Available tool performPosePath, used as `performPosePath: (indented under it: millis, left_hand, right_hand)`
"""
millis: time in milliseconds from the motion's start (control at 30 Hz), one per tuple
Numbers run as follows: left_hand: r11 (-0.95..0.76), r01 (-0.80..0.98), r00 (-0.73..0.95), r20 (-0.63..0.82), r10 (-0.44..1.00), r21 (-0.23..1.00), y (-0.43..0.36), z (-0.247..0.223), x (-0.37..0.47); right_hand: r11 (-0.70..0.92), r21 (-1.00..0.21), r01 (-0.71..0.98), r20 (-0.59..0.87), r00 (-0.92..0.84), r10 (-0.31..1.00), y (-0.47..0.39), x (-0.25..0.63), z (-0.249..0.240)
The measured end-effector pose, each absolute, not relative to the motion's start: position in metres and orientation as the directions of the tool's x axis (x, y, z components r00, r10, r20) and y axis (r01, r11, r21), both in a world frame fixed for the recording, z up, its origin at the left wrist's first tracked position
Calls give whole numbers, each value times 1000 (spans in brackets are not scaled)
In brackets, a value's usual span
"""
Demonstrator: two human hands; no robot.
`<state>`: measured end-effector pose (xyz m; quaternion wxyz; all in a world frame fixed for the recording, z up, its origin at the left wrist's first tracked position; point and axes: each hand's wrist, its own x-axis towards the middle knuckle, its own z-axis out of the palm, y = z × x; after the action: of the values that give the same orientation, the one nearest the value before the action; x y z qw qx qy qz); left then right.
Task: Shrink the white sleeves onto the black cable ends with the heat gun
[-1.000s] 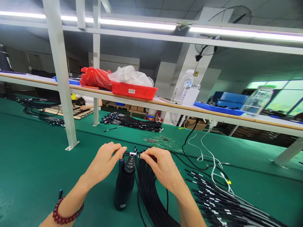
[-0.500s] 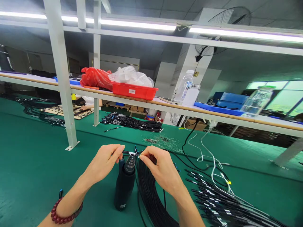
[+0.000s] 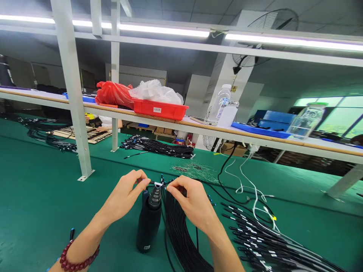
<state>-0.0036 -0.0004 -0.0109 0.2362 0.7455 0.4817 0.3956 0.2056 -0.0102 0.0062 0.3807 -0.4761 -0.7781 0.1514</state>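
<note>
A black cable with a white sleeve (image 3: 158, 184) is stretched level just over the metal nozzle of an upright black heat gun (image 3: 149, 223). My left hand (image 3: 124, 196) pinches the cable's left end between thumb and fingertips. On the other side, my right hand (image 3: 195, 200) pinches the thin right end. Right of the heat gun, a thick bundle of black cables (image 3: 180, 226) curves down toward the bottom edge. The tips of both hands' other fingers are partly hidden.
Many black cables with white bands (image 3: 255, 234) lie at right, near white cords (image 3: 256, 189). Another cable bundle (image 3: 159, 146) and wire scraps (image 3: 195, 168) lie behind. A shelf (image 3: 210, 130) on posts crosses above, bearing a red bin (image 3: 160, 109). A person's hand (image 3: 102, 129) shows at back left.
My left hand's fingers have shifted slightly on the cable; my right hand keeps its pinch. At back left, something yellow near the other person has moved. The view has shifted very slightly.
</note>
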Motion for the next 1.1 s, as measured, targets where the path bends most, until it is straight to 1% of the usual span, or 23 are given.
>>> performPosePath:
  millis: [133, 267, 367, 533, 867, 1033, 1100]
  left_hand:
    - [-432, 544, 214, 378, 900, 720, -1, -10, -4]
    - [-425, 539, 199, 380, 903, 728, -2, -8, -4]
    - [-414, 540, 220, 352, 910, 732, -2, -6, -3]
    - [-413, 518, 220, 350, 911, 749, -2, -6, -2]
    - [-421, 556, 186, 387, 903, 717, -2, -7, -3]
    - [-412, 545, 184, 375, 909, 731, -2, -7, -1]
    - [-403, 552, 179, 369, 912, 730, -2, -7, -1]
  right_hand:
    - [490, -612, 621, 465, -219, 858, -9, 206, 5]
    - [505, -570, 647, 443, -275, 853, -12, 208, 7]
    - [520, -551, 652, 451, -292, 843, -13, 210, 7]
    - [522, -560, 643, 449, -295, 844, -14, 209, 7]
    - [504, -585, 636, 481, -228, 846, -8, 205, 1]
    - [525, -552, 648, 418, -330, 846, -13, 207, 4]
    - [533, -549, 644, 412, -346, 843, -15, 207, 5]
